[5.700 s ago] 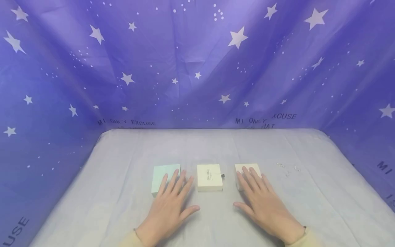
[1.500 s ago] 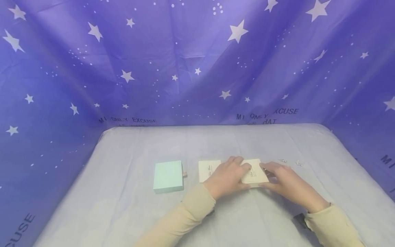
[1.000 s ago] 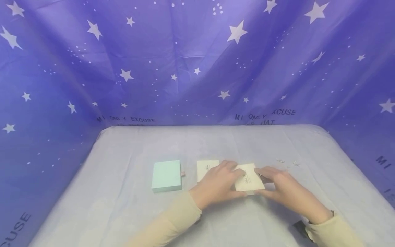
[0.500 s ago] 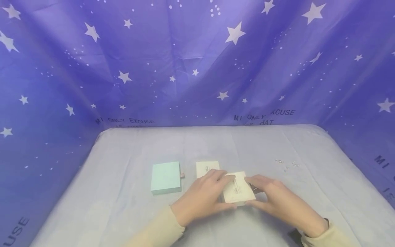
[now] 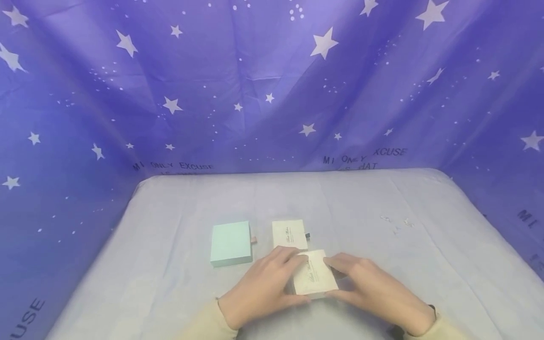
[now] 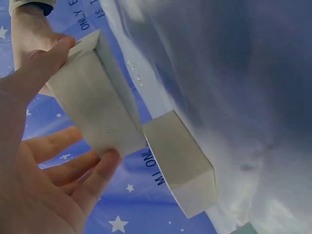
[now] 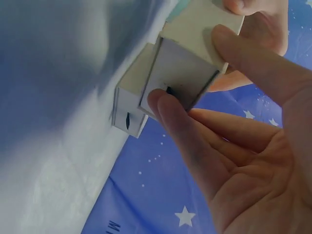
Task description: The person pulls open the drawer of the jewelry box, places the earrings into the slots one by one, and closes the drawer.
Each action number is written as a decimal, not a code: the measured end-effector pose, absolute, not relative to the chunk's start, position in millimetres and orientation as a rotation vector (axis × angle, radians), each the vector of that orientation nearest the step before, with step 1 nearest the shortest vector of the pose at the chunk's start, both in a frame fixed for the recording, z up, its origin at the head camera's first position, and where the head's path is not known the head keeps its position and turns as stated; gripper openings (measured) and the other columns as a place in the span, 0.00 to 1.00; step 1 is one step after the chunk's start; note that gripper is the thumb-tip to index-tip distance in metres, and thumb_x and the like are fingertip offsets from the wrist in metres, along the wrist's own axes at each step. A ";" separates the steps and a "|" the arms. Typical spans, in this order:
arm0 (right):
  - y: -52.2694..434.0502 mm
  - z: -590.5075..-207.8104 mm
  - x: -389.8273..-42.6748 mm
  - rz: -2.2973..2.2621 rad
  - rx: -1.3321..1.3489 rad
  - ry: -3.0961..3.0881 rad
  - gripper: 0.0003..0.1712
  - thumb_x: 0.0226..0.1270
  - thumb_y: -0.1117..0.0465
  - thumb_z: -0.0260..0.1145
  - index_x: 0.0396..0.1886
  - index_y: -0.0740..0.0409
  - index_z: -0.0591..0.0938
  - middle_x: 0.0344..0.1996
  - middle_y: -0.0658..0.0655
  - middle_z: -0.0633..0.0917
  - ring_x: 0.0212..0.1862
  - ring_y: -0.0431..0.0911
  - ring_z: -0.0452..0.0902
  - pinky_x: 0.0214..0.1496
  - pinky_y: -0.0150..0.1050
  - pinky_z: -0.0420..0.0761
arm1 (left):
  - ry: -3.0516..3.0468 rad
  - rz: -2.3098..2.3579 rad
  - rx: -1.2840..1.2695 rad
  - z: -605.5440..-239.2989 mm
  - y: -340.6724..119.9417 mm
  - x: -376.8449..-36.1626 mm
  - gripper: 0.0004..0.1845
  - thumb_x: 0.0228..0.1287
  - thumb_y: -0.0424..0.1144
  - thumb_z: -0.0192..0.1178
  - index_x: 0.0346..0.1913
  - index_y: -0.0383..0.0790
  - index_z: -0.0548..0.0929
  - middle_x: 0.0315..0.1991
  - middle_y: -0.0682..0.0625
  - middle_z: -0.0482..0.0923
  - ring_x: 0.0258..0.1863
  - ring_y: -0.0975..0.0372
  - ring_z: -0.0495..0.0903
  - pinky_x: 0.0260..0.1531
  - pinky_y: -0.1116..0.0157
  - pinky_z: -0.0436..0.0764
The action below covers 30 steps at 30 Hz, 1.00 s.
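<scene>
Both hands hold a cream drawer box [image 5: 318, 276] with dark script on its lid, low in the head view. My left hand [image 5: 263, 285] grips its left side, thumb on the near edge and fingers at the far edge, as the left wrist view confirms. At the right end is my right hand [image 5: 376, 290]. Its thumb touches the near edge, and an index fingertip lies on the drawer front beside a small black pull tab [image 7: 169, 90]. The drawer looks closed. Just beyond stands a second cream drawer box [image 5: 290, 232], partly hidden by the left hand.
A mint-green drawer box [image 5: 231, 242] with a pink tab sits to the left. Several small shiny pieces [image 5: 408, 223], too small to make out, lie at the right. Pale cloth [image 5: 191, 203] covers the table, and a purple star-patterned curtain [image 5: 272, 85] hangs around it.
From lying flat above the boxes, the hands have come to hold the rightmost cream box. Over the last second they have brought it left and nearer, in front of the middle box.
</scene>
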State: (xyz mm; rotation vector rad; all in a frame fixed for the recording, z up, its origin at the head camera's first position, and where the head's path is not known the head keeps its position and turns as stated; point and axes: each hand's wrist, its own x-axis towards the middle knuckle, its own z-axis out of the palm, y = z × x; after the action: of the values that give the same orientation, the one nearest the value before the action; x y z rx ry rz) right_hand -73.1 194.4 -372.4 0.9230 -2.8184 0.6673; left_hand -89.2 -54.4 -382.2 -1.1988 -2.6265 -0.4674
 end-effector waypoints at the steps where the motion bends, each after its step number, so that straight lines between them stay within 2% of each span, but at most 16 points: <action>1: 193.1 -373.6 -73.6 0.658 0.933 -2.826 0.32 0.57 0.44 0.73 0.53 0.62 0.83 0.48 0.56 0.87 0.47 0.49 0.85 0.52 0.48 0.83 | -2.643 -0.462 -1.193 -383.1 -54.5 -88.5 0.39 0.52 0.61 0.70 0.63 0.43 0.76 0.58 0.50 0.77 0.58 0.62 0.76 0.55 0.64 0.79; 6: 187.8 -380.1 -76.2 0.621 0.990 -2.849 0.30 0.55 0.48 0.75 0.52 0.62 0.83 0.45 0.55 0.87 0.46 0.49 0.84 0.50 0.46 0.83 | -2.706 -0.407 -1.164 -388.1 -53.5 -85.5 0.39 0.49 0.59 0.74 0.62 0.43 0.77 0.59 0.49 0.76 0.58 0.61 0.75 0.55 0.65 0.79; 14: 187.9 -386.8 -75.5 0.652 1.004 -2.892 0.29 0.54 0.50 0.75 0.52 0.62 0.83 0.44 0.53 0.87 0.45 0.47 0.84 0.49 0.44 0.84 | -2.714 -0.390 -1.166 -395.3 -52.3 -84.9 0.34 0.45 0.57 0.76 0.54 0.44 0.80 0.57 0.48 0.77 0.56 0.60 0.77 0.49 0.66 0.81; 21: 191.2 -385.1 -79.9 0.686 1.037 -2.921 0.30 0.55 0.46 0.74 0.52 0.61 0.84 0.45 0.54 0.88 0.47 0.48 0.84 0.51 0.46 0.83 | -2.731 -0.425 -1.173 -398.6 -52.4 -85.7 0.32 0.43 0.55 0.78 0.50 0.45 0.80 0.56 0.49 0.76 0.55 0.60 0.77 0.47 0.67 0.82; 24: 196.4 -383.9 -86.3 0.867 1.054 -2.934 0.27 0.57 0.47 0.73 0.51 0.61 0.84 0.44 0.53 0.88 0.45 0.44 0.85 0.48 0.42 0.84 | -2.766 -0.451 -1.145 -398.7 -51.1 -86.1 0.32 0.41 0.54 0.79 0.50 0.45 0.81 0.56 0.50 0.76 0.55 0.61 0.76 0.48 0.66 0.81; 28: 205.9 -385.1 -95.3 1.215 1.061 -2.935 0.18 0.62 0.56 0.71 0.50 0.60 0.84 0.40 0.50 0.88 0.40 0.36 0.84 0.44 0.35 0.85 | -2.796 -0.491 -1.112 -399.0 -48.4 -86.9 0.32 0.38 0.52 0.80 0.49 0.45 0.81 0.54 0.52 0.75 0.55 0.61 0.76 0.48 0.67 0.81; 30: 208.9 -386.9 -98.5 1.309 1.027 -2.942 0.16 0.64 0.58 0.70 0.49 0.60 0.84 0.40 0.49 0.88 0.40 0.35 0.83 0.44 0.34 0.84 | -2.798 -0.503 -1.111 -399.2 -47.3 -87.4 0.32 0.37 0.51 0.80 0.48 0.46 0.81 0.53 0.53 0.75 0.54 0.62 0.76 0.47 0.67 0.81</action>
State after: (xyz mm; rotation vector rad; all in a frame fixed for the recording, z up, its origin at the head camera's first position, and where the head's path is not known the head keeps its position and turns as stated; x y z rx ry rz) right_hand -98.5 208.9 -386.9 1.0271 -2.9423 1.3094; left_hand -87.4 -47.3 -399.2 -1.1111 -2.7983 -0.5032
